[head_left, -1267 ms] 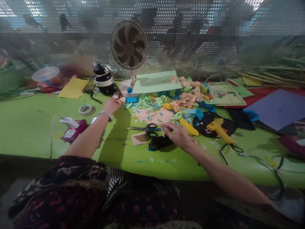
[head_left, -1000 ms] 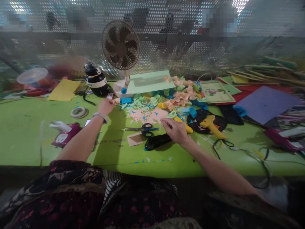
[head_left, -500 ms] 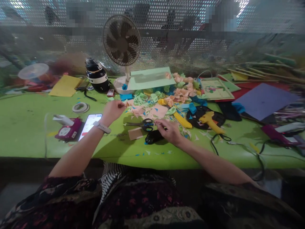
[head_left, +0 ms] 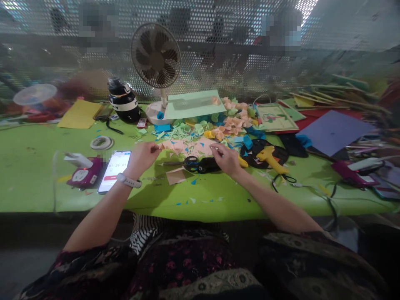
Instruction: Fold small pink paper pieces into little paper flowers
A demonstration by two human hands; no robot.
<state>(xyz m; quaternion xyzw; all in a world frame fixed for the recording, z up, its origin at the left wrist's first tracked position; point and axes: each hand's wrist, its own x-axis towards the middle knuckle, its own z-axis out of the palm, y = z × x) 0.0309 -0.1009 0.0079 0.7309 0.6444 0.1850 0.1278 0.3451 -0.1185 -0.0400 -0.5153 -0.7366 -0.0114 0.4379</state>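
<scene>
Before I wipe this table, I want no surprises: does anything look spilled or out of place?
Small paper scraps lie scattered near the front edge of the green table, apart from the paper pile, like stray litter.

Pale pink paper pieces (head_left: pixel 204 149) — irregular in outline, partly overlaid by small blue scraps (head_left: pixel 201 144) — lie grouped on the green tabletop (head_left: pixel 168 202).

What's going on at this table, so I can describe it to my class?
A person sits with both bare hands over a green table. The left hand and right hand are at opposite ends of some pink paper; whether either grips anything is too small to tell. Scissors lie between them, and curled paper pieces are heaped beyond.
</scene>
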